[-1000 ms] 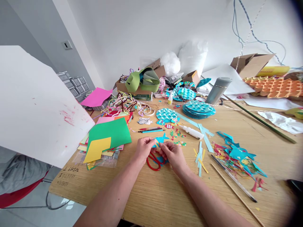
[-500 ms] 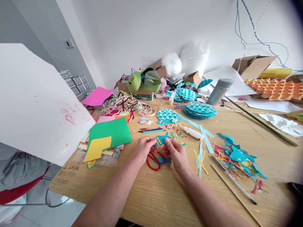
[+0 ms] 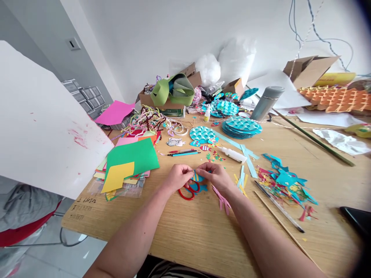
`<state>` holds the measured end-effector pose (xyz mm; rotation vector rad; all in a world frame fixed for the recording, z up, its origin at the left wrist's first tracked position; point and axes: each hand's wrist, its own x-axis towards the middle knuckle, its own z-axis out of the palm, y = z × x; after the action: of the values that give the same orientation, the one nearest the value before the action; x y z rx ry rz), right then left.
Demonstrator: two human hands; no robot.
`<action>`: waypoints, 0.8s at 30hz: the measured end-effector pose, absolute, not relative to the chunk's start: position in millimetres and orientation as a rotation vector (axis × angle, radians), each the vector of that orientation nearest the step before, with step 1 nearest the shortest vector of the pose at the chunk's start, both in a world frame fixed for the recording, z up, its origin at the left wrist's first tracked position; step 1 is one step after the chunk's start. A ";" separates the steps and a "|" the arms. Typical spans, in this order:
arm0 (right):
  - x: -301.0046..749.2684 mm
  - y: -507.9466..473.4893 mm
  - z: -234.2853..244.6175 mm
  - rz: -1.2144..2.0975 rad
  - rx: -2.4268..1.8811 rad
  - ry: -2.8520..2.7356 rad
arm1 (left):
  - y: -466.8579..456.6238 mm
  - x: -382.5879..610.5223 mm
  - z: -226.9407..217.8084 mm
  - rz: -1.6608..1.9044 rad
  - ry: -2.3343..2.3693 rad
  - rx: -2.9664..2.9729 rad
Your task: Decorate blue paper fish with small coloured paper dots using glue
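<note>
A blue paper fish [image 3: 197, 177] with yellow stripes is held low above the table, mostly covered by my fingers. My left hand [image 3: 181, 177] pinches its left side, thumb and index finger closed. From the right, my right hand [image 3: 212, 174] closes its fingertips at the fish's upper edge, almost touching the left fingertips; whether a small strip is also between them is hidden. Just below lie scissors with red handles [image 3: 186, 198], overlapping another blue paper cutout [image 3: 202, 189]. Pink paper strips [image 3: 222, 200] lie beside my right wrist.
Coloured sheets [image 3: 142, 158] are stacked on the left. Beyond my hands lie pens [image 3: 184, 153], a white glue bottle [image 3: 233, 154] and a scaled blue paper disc [image 3: 203, 135]. Paper scraps [image 3: 286, 179], a brush [image 3: 279, 206] and a thin stick [image 3: 281, 224] occupy the right.
My right hand has moved left and over the fish, covering more of it. The pink strips by my right wrist have come into view. The camera view has shifted slightly.
</note>
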<state>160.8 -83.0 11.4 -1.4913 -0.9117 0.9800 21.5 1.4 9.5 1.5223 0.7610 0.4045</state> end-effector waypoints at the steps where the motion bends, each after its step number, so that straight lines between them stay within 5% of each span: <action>1: 160.3 -83.2 12.3 0.988 -1.505 -0.921 | 1.6 21.4 9.7 0.407 0.758 1.523; 24: 158.1 -83.1 9.4 0.996 -1.531 -0.888 | 3.3 22.2 10.2 0.386 0.765 1.493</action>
<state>158.1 -83.1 9.4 -1.5315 -0.8883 0.9959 22.2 3.3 10.2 1.4933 0.7649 0.3859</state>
